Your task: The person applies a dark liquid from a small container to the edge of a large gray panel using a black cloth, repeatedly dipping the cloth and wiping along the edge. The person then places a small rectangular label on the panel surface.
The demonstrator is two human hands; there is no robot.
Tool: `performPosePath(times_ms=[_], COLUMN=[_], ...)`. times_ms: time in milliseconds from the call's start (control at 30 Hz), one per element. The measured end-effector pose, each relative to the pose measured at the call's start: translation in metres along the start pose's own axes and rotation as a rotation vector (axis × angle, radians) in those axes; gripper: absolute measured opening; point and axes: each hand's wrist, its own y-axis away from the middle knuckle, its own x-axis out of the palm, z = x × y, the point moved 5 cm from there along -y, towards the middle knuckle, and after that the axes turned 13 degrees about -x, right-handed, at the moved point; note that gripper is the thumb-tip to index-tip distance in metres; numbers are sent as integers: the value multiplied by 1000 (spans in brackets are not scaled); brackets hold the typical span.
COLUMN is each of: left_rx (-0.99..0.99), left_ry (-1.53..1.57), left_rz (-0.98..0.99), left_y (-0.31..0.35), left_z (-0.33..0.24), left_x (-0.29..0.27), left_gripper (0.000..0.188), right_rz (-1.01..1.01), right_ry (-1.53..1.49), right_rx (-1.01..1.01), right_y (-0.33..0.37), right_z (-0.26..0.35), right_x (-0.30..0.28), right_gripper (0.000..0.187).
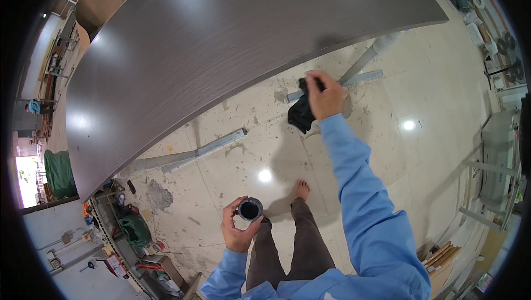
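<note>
Cloth (300, 114) readied, seemingly, by the desk's (221, 34) near edge.
Left grip (238, 230) circles a cup (250, 209); right grip (325, 98) pinches the cloth; next move likely needs that cup level.

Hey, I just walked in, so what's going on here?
A person in blue sleeves stands barefoot by a large dark tabletop. Their left hand holds a small round container, open at the top and dark inside. Their right hand grips a black cloth, which hangs down near the tabletop's edge. The cloth and the container are apart at this moment.
</note>
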Motion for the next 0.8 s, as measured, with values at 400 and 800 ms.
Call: performPosePath(times_ms=[400,800], left_rx=[13,-35], left_ry=[0,-5], left_rz=[-93,-143], left_y=[1,8], left_z=[10,36], left_x=[-28,-71], left_gripper=[61,59], right_rz=[72,-23], right_ry=[-92,-65], right_rx=[99,55], right_y=[35,69], right_z=[26,66], right_x=[51,89], right_gripper=[11,12])
